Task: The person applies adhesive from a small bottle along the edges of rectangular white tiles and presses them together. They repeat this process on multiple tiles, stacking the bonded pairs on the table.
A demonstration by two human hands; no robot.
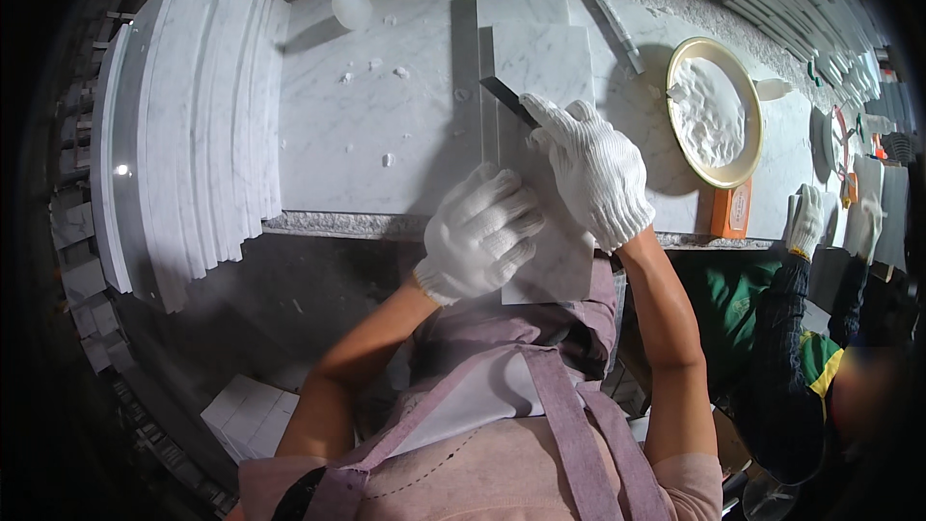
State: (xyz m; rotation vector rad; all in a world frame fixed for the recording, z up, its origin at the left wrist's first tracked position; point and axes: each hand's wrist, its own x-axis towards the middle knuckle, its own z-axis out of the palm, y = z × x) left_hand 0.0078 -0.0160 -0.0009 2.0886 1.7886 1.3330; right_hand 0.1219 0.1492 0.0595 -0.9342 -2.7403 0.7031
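Observation:
My right hand point(598, 169), in a white knit glove, is closed around a dark flat scraper point(505, 96). Its blade points up and left over a long white marble slab point(542, 58), near that slab's left edge; the grip is hidden in the glove. Lower down, my left hand point(482, 234), also gloved, lies across the left edge of the same slab with its fingers laid over the stone. The slab's near end point(548, 280) juts past the worktop's front edge toward my apron. Beside the slab's left edge runs a narrow grey strip point(465, 48).
A round bowl of white paste point(709, 111) stands right on the marble worktop point(357, 154), by an orange box point(733, 210). Upright slabs point(188, 135) are stacked left. A translucent bottle point(349, 6) and white crumbs lie behind. A co-worker's gloved hand point(806, 222) is at right.

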